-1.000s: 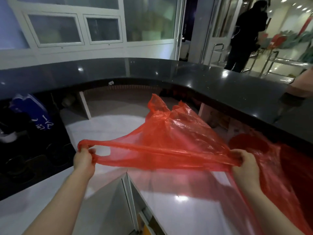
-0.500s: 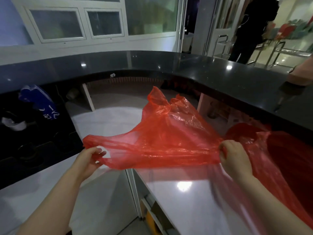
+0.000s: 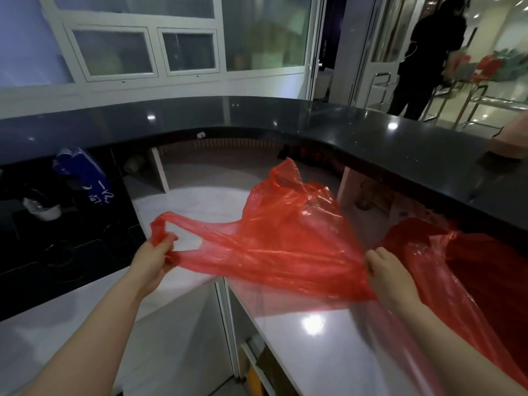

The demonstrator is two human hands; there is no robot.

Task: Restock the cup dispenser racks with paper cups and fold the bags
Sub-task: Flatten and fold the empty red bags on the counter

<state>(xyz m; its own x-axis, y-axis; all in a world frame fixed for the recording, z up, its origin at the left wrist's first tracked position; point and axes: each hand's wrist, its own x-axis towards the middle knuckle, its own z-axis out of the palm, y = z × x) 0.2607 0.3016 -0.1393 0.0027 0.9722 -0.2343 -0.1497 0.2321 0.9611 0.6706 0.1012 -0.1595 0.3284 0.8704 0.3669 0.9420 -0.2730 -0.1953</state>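
Note:
A thin red plastic bag is stretched in the air above the white counter, its free upper part sticking up crumpled. My left hand grips the bag's handle loops at the left end. My right hand pinches the bag's other end, fingers curled into the plastic. A second red bag lies spread on the counter to the right, trailing toward the lower right corner. No paper cups or dispenser racks are visible.
A raised curved black countertop wraps around the far side. A dark sunken area with a blue bag sits at left. A person in black stands beyond the counter at the top right, near metal chairs.
My hands have come closer together, so the bag has gone from taut to slack and bunched. My left hand has regripped the handle loops.

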